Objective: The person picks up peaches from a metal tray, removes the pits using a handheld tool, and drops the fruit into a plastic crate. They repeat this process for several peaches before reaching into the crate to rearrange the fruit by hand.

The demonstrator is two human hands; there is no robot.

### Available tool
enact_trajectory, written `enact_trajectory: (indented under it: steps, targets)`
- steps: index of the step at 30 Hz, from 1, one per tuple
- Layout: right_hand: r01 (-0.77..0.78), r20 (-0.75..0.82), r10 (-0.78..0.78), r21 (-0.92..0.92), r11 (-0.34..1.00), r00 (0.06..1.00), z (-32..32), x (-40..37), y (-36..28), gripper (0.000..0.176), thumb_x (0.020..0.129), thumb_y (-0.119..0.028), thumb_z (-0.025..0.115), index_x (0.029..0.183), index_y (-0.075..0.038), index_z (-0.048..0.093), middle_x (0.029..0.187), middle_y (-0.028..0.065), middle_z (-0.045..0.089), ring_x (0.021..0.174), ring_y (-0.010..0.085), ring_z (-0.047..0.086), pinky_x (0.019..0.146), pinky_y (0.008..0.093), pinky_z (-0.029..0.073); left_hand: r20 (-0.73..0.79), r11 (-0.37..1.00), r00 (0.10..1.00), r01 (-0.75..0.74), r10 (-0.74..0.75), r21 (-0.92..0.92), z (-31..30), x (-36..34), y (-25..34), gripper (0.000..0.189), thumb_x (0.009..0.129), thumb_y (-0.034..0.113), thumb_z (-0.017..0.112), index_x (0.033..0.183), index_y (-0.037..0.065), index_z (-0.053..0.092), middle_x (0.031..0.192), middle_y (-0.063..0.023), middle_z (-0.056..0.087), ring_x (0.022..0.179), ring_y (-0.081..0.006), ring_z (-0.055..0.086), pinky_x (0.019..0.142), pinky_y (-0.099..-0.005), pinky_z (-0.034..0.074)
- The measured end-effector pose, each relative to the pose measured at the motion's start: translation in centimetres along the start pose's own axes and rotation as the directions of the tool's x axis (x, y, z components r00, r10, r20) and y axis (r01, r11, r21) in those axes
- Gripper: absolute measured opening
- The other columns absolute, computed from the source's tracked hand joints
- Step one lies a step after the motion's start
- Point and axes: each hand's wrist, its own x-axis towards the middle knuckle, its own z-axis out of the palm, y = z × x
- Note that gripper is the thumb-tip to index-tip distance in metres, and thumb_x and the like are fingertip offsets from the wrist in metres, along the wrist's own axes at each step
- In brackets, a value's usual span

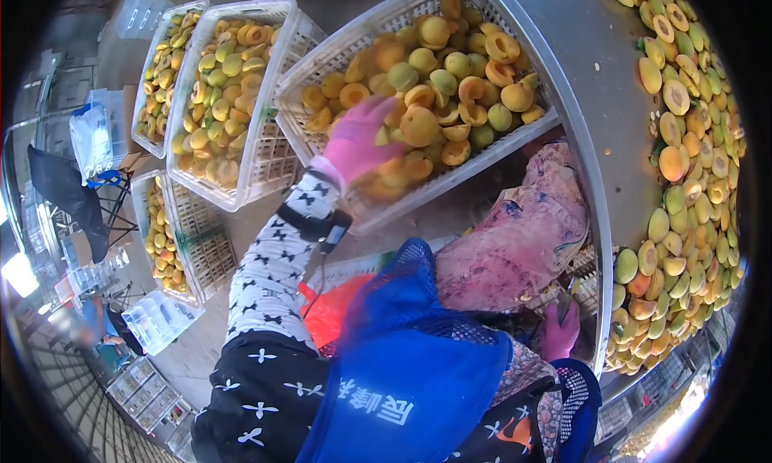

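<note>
My left hand (363,141), in a pink glove, reaches over a white plastic crate (426,180) heaped with halved peaches (434,81). Its fingers are spread, touching or just above the fruit, with nothing visibly gripped. Motion blurs the hand and the fruit beneath it. A dark strap device (328,228) with a cable sits on the left wrist over a bow-patterned sleeve. My right hand (560,333), also pink-gloved, is low beside the metal table's rim. Its fingers are closed around a small knife-like tool (566,301), partly hidden.
At right, a metal table (615,133) with a raised edge carries many peach halves (679,222). More filled crates (229,191) stand at left. A pink-stained cloth (515,242) lies over my lap area, beside a blue apron (402,383) and a red bag (338,306).
</note>
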Motion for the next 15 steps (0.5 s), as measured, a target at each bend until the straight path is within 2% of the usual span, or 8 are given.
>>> enact_trajectory:
  steps: [1,4,5,7,9,11,14,15]
  targets:
    - [0.208,0.013,-0.209,-0.194,0.959,0.978,0.2,0.0,0.3,0.04,0.088,-0.024,0.066,0.12,0.0,0.059,0.112,0.0212,0.066,0.099,0.0338,0.065,0.087,0.0406,0.051,0.025,0.991,0.993,-0.117,0.116,0.057,0.9,0.6,0.0,0.068,0.079,0.031,0.074,0.14,0.011,0.05,0.142,-0.0169,0.046,0.125,-0.0375,0.049,0.103,-0.0443,0.042]
    - [-0.088,0.032,0.083,0.22,0.971,0.996,0.0,0.4,-0.9,0.042,0.089,-0.024,0.064,0.121,0.001,0.057,0.112,0.0219,0.064,0.099,0.0376,0.064,0.086,0.0421,0.05,0.158,0.999,0.987,-0.025,0.021,0.025,4.7,-0.6,0.0,0.069,0.078,0.033,0.076,0.139,0.012,0.051,0.134,-0.0167,0.052,0.118,-0.0374,0.053,0.101,-0.0431,0.044]
    - [-0.162,0.042,0.157,0.33,0.93,0.987,-0.2,0.7,-1.5,0.042,0.089,-0.025,0.064,0.122,0.001,0.057,0.112,0.0223,0.064,0.098,0.0387,0.063,0.085,0.0426,0.05,0.166,0.998,0.984,0.068,-0.065,-0.017,5.1,-1.1,0.0,0.057,0.077,0.031,0.075,0.128,0.01,0.059,0.122,-0.0167,0.056,0.111,-0.0366,0.057,0.095,-0.0421,0.047]
    - [-0.232,0.051,0.234,0.439,0.868,0.971,-1.6,1.0,-3.3,0.042,0.09,-0.025,0.063,0.121,0.002,0.057,0.11,0.0233,0.063,0.098,0.0397,0.063,0.085,0.0433,0.049,0.515,0.973,0.857,-0.146,0.032,0.181,4.1,-2.3,0.4,0.048,0.077,0.031,0.075,0.118,0.008,0.063,0.114,-0.0166,0.058,0.106,-0.0356,0.059,0.091,-0.0421,0.049]
    - [-0.303,0.093,0.294,0.471,0.829,0.951,-2.8,1.5,-4.6,0.043,0.09,-0.026,0.062,0.121,0.002,0.056,0.109,0.0236,0.063,0.097,0.0394,0.063,0.084,0.0431,0.049,0.622,0.986,0.782,-0.068,-0.041,0.151,1.8,-4.2,0.7,0.042,0.077,0.032,0.075,0.11,0.007,0.066,0.108,-0.0164,0.059,0.102,-0.0346,0.06,0.088,-0.0421,0.05]
    - [-0.25,0.062,0.247,0.433,0.866,0.967,-2.1,1.3,-4.2,0.043,0.09,-0.026,0.062,0.121,0.003,0.056,0.107,0.0233,0.063,0.095,0.0378,0.062,0.083,0.0424,0.048,0.561,0.946,0.801,0.31,-0.208,-0.092,-0.2,-6.0,0.8,0.038,0.077,0.032,0.074,0.103,0.006,0.068,0.104,-0.0162,0.059,0.099,-0.0336,0.06,0.085,-0.0422,0.051]
    - [-0.104,0.006,0.108,0.355,0.929,0.994,-0.2,-0.2,-2.4,0.043,0.09,-0.027,0.063,0.12,0.003,0.056,0.105,0.0221,0.063,0.092,0.0355,0.062,0.083,0.0417,0.048,0.511,0.955,0.81,0.207,-0.288,0.21,-0.5,-5.8,-0.9,0.043,0.076,0.034,0.075,0.106,0.005,0.067,0.102,-0.015,0.06,0.097,-0.0336,0.061,0.085,-0.041,0.051]
    - [-0.142,0.028,0.142,0.376,0.916,0.989,-0.4,0.0,-2.9,0.044,0.09,-0.027,0.064,0.12,0.003,0.057,0.105,0.0217,0.062,0.091,0.0353,0.061,0.083,0.0416,0.048,0.456,0.977,0.865,0.171,-0.211,0.127,-0.2,-6.0,-1.6,0.036,0.078,0.03,0.071,0.104,0.005,0.068,0.097,-0.0175,0.064,0.092,-0.0355,0.064,0.083,-0.0418,0.052]
